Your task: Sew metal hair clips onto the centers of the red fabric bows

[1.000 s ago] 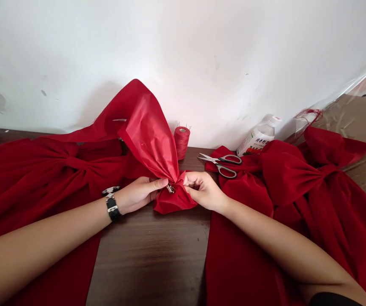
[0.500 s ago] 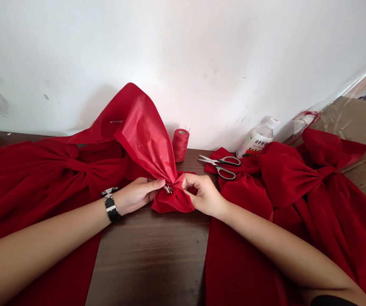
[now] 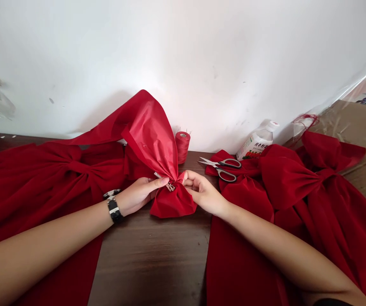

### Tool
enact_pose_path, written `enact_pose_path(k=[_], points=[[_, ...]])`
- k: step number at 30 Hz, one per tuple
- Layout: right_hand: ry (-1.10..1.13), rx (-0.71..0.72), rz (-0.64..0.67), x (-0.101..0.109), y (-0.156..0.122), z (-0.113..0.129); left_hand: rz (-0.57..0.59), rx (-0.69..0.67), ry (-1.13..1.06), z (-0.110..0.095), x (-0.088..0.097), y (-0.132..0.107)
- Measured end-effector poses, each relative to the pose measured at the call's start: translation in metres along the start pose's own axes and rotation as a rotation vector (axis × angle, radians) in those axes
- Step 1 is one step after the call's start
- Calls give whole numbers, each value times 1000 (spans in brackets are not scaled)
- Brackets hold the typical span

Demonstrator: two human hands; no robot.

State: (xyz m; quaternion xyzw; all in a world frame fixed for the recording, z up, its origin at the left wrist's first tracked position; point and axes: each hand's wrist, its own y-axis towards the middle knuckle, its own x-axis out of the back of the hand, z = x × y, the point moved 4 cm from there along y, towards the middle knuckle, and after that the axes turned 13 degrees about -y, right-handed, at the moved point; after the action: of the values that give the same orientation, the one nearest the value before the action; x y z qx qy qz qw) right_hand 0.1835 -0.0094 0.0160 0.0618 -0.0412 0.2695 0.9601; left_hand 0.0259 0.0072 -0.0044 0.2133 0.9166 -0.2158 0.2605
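Observation:
A piece of red fabric (image 3: pixel 157 140) is gathered into a pinched waist, its upper part standing up and its lower part (image 3: pixel 172 204) fanned on the table. A small metal clip (image 3: pixel 167 182) sits at the waist. My left hand (image 3: pixel 138 194), with a black watch on the wrist, pinches the gathered fabric from the left, thumb next to the clip. From the right, my right hand (image 3: pixel 200 191) has its fingers closed on the same waist.
Large red velvet bows lie on the dark wooden table (image 3: pixel 151 259), one to the left (image 3: pixel 42 178) and one to the right (image 3: pixel 298 178). Scissors (image 3: pixel 223 166) rest on the right bow. A red thread spool (image 3: pixel 182 146) and a plastic bottle (image 3: pixel 256 142) stand by the white wall.
The standing fabric has leaned slightly right and the clip has turned, showing more of its length. Both hands keep their pinch at the waist.

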Motion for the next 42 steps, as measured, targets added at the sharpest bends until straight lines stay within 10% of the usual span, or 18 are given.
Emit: enact_pose_path(k=[18,32,42], points=[[-38,-120,-36,8,0,7,36,-26,40,-2,-3,0],[-1056,528,-180,-2,-14,48,34,-37,162,-1,-6,0],[-271,484,-290,20,-43,117,45,-1,124,-1,-5,-1]])
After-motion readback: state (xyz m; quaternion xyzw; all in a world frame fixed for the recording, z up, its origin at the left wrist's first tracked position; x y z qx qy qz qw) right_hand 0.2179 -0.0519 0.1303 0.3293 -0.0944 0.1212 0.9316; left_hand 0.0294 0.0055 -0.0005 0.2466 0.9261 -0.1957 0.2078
